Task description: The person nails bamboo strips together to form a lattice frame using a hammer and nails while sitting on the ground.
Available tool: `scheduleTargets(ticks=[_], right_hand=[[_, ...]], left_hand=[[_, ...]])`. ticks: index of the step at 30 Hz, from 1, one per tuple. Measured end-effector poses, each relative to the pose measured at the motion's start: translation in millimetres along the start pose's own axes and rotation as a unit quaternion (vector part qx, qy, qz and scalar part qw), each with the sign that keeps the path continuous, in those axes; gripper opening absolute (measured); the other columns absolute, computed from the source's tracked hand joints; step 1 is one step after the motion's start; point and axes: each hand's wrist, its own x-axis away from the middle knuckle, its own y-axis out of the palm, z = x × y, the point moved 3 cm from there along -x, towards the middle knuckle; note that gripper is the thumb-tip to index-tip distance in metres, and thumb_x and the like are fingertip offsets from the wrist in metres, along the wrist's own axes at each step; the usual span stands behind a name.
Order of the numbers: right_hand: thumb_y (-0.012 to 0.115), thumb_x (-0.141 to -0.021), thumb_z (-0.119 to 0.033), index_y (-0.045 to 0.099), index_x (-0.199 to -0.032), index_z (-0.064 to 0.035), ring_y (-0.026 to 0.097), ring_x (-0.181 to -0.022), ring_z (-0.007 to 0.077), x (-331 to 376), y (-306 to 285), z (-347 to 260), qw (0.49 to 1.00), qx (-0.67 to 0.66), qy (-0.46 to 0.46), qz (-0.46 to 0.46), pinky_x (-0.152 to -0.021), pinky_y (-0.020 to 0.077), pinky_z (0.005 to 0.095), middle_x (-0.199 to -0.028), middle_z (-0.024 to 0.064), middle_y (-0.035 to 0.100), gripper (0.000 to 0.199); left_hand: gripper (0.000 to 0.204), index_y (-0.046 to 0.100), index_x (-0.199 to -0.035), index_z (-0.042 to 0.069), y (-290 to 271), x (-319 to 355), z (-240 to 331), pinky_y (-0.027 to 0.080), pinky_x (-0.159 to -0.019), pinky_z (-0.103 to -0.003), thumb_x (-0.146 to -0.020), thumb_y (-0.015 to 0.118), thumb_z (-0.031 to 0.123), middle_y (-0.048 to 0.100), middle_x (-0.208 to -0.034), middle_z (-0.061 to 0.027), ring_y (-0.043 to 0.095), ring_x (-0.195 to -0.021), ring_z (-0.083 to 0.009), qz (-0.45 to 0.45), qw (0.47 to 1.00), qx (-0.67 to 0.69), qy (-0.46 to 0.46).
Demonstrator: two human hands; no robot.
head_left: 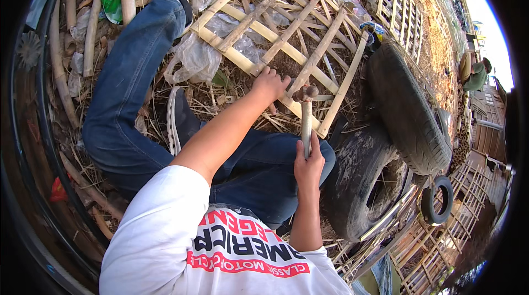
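1. Hammer [306, 121] in the right hand [309, 164]; grip clamped round the near part of the handle, thumb laid along it, close by the right knee [325, 156].
2. Handle's long axis runs near to far, pointing away from the body. Hammer head [303, 94] at the far end, out beyond the fingers.
3. Bamboo lattice [293, 28] lies far of the right hand and spreads mostly far left of it. Near rail [237, 58] slants from far left to near right, so it crosses the handle's line obliquely.
4. Head shows over the rail, just right of the near end of one crosspiece [317, 52]. Gap between head and bamboo: cannot tell from above.
5. Left hand [269, 84] is the nearer one to the lattice: on the near rail, just left of the hammer head, fingers bent. Whether this grip closes round the rail or only presses on it, cannot tell.
6. Head-to-fingers spacing is tight; judged the relation to watch in any swing.
7. Upper tyre [408, 107] well to the right of the head.
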Motion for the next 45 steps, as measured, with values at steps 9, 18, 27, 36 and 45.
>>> scheduleTargets(ticks=[9, 18, 27, 36, 45], right_hand=[[0.059, -0.094, -0.01, 0.046, -0.134, 0.002, 0.058, -0.063, 0.0154, 10, -20, -21, 0.992, -0.089, -0.037, 0.083, -0.058, 0.0474, 0.0288, -0.076, 0.013, 0.063, 0.045], [0.059, -0.092, -0.022, 0.046, -0.134, -0.0044, 0.065, -0.078, 0.0442, 7, 8, 1, 0.999, 0.042, -0.011, -0.011, -0.064, 0.0505, 0.0476, -0.081, 0.0281, 0.065, 0.048], [0.062, -0.091, -0.018, 0.051, -0.124, 0.0005, 0.067, -0.075, 0.0401, 3, 3, 9, 1.0, -0.014, -0.013, 0.012, -0.063, 0.0511, 0.041, -0.078, 0.0254, 0.066, 0.04], [0.06, -0.094, -0.012, 0.05, -0.121, 0.0018, 0.043, -0.056, 0.0054, 10, -26, -24, 0.989, -0.119, -0.036, 0.079, -0.049, 0.0357, 0.0233, -0.064, 0.0011, 0.052, 0.032], [0.057, -0.094, -0.02, 0.051, -0.12, 0.0019, 0.064, -0.079, 0.0457, 2, 3, 8, 1.0, 0.003, 0.003, -0.001, -0.065, 0.0494, 0.0485, -0.081, 0.0286, 0.065, 0.035]], left_hand=[[0.117, 0.041, -0.138, 0.002, 2, 11, -4, 0.036, -0.099, -0.041, -0.043, 0.086, 0.054, 0.066, -0.108, -0.0128, 0.056, -0.11, -0.0311, 0.071, 0.997, -0.001, 0.015], [0.122, 0.035, -0.143, 0.005, 2, 4, 0, 0.032, -0.103, -0.042, -0.045, 0.086, 0.056, 0.063, -0.116, -0.0125, 0.052, -0.117, -0.0306, 0.02, 1.0, -0.01, -0.004], [0.122, 0.036, -0.142, 0.004, 2, 1, -1, 0.033, -0.101, -0.042, -0.043, 0.087, 0.056, 0.063, -0.114, -0.0131, 0.052, -0.116, -0.0298, 0.022, 1.0, -0.009, -0.004], [0.12, 0.042, -0.138, 0.003, 4, 9, -3, 0.036, -0.098, -0.042, -0.04, 0.087, 0.057, 0.066, -0.104, -0.0121, 0.057, -0.108, -0.0305, 0.077, 0.997, -0.013, 0.015], [0.124, 0.036, -0.142, 0.005, 5, 1, 0, 0.033, -0.1, -0.042, -0.041, 0.086, 0.057, 0.063, -0.112, -0.0122, 0.052, -0.115, -0.0304, 0.037, 0.999, -0.015, 0.001]])
